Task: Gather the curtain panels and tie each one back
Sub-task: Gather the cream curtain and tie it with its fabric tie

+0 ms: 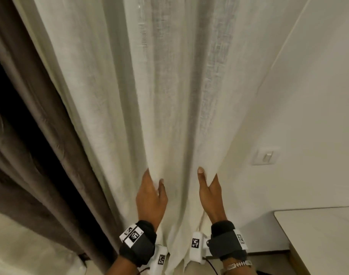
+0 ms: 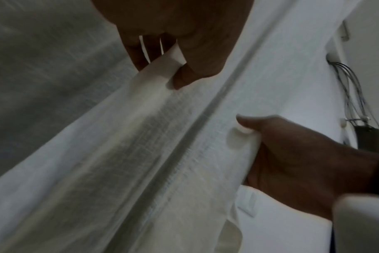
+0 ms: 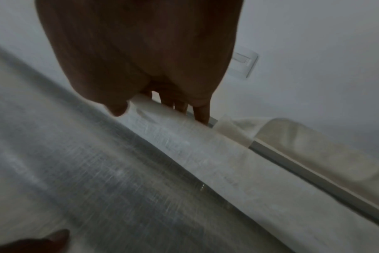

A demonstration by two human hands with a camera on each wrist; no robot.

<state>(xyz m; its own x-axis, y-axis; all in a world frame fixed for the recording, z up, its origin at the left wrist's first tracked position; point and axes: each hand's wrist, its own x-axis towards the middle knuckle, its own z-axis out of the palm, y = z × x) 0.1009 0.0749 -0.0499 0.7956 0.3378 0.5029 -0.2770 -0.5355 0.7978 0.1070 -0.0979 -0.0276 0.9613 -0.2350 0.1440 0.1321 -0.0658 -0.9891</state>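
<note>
1. I stood close to the sheer curtain (image 1: 150, 96), which hung in long cream folds straight ahead of me, between the brown drape (image 1: 30, 120) on my left and the white wall (image 1: 308, 96) on my right.
2. My left hand (image 1: 150, 197) had its grip on a fold near the middle of the sheer — fingers tucked behind the cloth, thumb (image 2: 184, 78) pressed on the front, as the left wrist view showed.
3. My right hand (image 1: 210, 195) grasped the sheer's right edge, thumb (image 1: 201, 173) lying up the front and fingers (image 3: 202, 113) round the back, next to the wall.
4. The two hands were level and near each other, apart, with a bunch of gathered folds between them.
5. Below my wrists the sheer hung on down, out of view.
6. The brown drape hung in heavy pleats at the far left, with a dark gap (image 1: 3, 86) beside it.
7. A light switch (image 1: 266, 156) sat on the wall to the right of my right hand — well clear of the cloth.
8. A pale table (image 1: 318, 235) showed at the lower right, its corner near the wall.
9. Both wrists wore black straps carrying white marker blocks.
</note>
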